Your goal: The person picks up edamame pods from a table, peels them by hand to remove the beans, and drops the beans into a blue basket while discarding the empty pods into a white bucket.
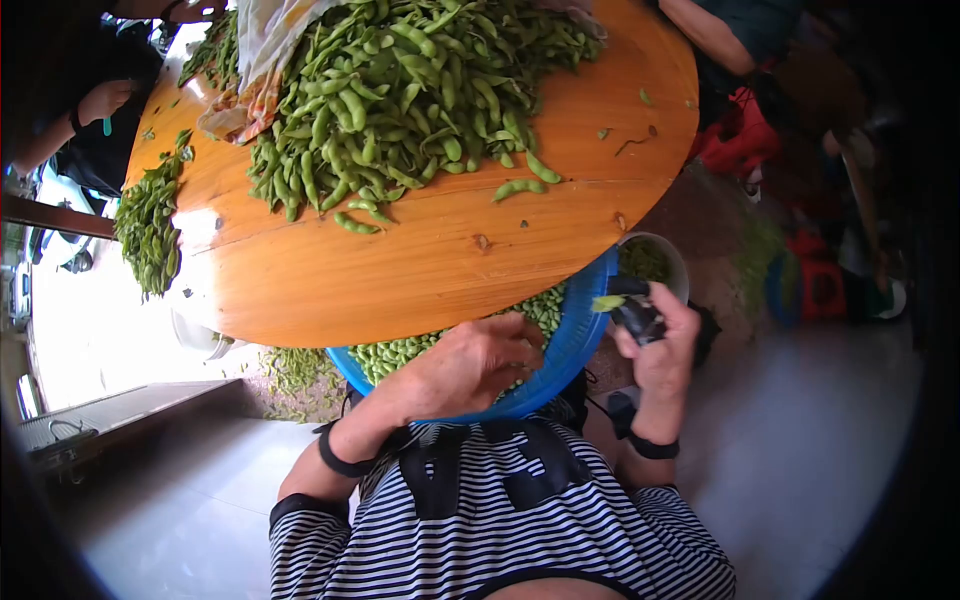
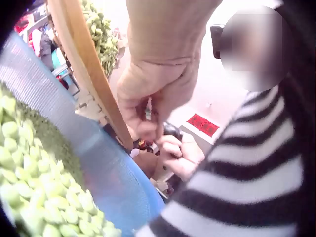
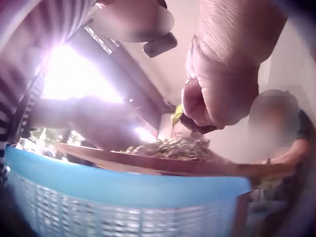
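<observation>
My right hand (image 1: pixel 668 345) is raised beside the basket's right rim and pinches a green soybean pod (image 1: pixel 607 302) between fingertips wrapped in black coverings (image 1: pixel 640 318). In the right wrist view, a yellow-green bit of the pod (image 3: pixel 177 113) shows past the curled fingers. My left hand (image 1: pixel 475 365) hovers over the blue plastic basket (image 1: pixel 588 300), its fingers bent downward. Cannot tell whether the left fingers hold anything. Shelled green soybeans (image 2: pixel 29 182) fill much of the basket, which sits at my lap, partly under the table edge.
A big heap of unshelled pods (image 1: pixel 400 110) lies on the wooden table (image 1: pixel 400 270), with leafy pods (image 1: pixel 150 225) at its left edge. Beyond the basket stands a white bucket (image 1: pixel 675 265). Husks (image 1: pixel 300 375) litter the floor. Other people sit around the table.
</observation>
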### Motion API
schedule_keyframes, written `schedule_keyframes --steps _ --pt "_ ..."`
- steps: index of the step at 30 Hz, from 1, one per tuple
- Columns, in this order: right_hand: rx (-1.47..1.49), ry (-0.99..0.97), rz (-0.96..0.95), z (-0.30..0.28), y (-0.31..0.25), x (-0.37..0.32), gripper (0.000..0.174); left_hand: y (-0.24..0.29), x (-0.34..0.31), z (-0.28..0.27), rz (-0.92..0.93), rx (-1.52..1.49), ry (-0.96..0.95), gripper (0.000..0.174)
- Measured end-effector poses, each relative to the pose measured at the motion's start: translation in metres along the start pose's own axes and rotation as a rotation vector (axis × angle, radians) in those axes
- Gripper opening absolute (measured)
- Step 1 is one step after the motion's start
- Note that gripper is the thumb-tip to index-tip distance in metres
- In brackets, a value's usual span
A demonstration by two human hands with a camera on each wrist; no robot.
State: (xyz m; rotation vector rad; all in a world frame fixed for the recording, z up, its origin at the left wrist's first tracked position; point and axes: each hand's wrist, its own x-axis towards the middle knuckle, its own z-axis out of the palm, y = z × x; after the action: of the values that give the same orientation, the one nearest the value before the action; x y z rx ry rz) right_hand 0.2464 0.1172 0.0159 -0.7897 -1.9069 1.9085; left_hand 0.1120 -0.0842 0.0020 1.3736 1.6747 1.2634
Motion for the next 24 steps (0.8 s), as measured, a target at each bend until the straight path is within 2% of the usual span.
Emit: schedule_keyframes --steps 1,3,4,5,7,8,10,12,13,15,17,19,20,21,22,23,24 --pt "-0.086 0.049 0.017 -0.02 -0.006 -0.001 0.033 0.003 0.0 -0.005 0.006 -0.002 -0.005 0.014" --pt "-0.669 -0.007 -0.145 -0.063 -0.002 0.006 0.034 0.003 0.005 -0.015 0.141 0.17 0.002 0.016" --pt "-0.828 0.03 -0.073 -0.076 0.006 0.008 0.039 0.001 0.013 -0.02 0.087 0.099 0.067 0.016" --pt "-0.827 0.034 -0.073 -0.083 0.01 0.008 0.039 -0.002 0.023 -0.026 0.089 0.1 0.064 0.016" --pt "-1.121 0.098 -0.002 -0.09 0.012 0.01 0.043 -0.008 0.046 -0.039 -0.101 0.359 0.33 0.017" --pt "-0.967 0.098 -0.011 -0.086 0.008 0.009 0.045 -0.012 0.058 -0.043 -0.103 0.361 0.331 0.017" --pt "-0.941 0.11 -0.064 -0.08 0.009 0.014 0.046 -0.025 0.077 -0.043 -0.012 0.666 0.56 0.016" --pt "-0.857 0.132 -0.194 -0.068 0.011 0.02 0.044 -0.037 0.085 -0.043 -0.048 0.734 0.536 0.016" --pt "-0.854 0.136 -0.192 -0.061 0.012 0.023 0.044 -0.04 0.088 -0.043 -0.083 0.799 0.517 0.016" --pt "-0.674 0.112 -0.404 -0.046 0.013 0.027 0.041 -0.037 0.088 -0.043 -0.075 0.794 0.505 0.018" --pt "-0.484 0.057 -0.321 -0.026 0.009 0.029 0.035 -0.036 0.084 -0.043 -0.065 0.789 0.496 0.019" --pt "-0.298 -0.016 -0.26 -0.001 0.004 0.028 0.033 -0.035 0.073 -0.038 0.022 0.434 0.488 0.017" --pt "-0.278 -0.079 -0.201 0.007 -0.003 0.025 0.03 -0.029 0.068 -0.034 0.024 0.431 0.482 0.017" --pt "-0.257 -0.143 -0.143 0.015 -0.008 0.023 0.028 -0.018 0.061 -0.031 -0.112 0.159 0.404 0.015" --pt "-0.242 -0.168 -0.196 0.022 -0.002 0.024 0.022 -0.008 0.054 -0.03 -0.246 -0.111 0.323 0.014" --pt "-0.167 -0.213 -0.165 0.028 -0.002 0.022 0.017 -0.001 0.049 -0.029 -0.247 -0.113 0.323 0.014" --pt "-0.125 -0.233 -0.153 0.034 -0.002 0.02 0.016 0.005 0.044 -0.028 -0.369 -0.3 0.309 0.011"
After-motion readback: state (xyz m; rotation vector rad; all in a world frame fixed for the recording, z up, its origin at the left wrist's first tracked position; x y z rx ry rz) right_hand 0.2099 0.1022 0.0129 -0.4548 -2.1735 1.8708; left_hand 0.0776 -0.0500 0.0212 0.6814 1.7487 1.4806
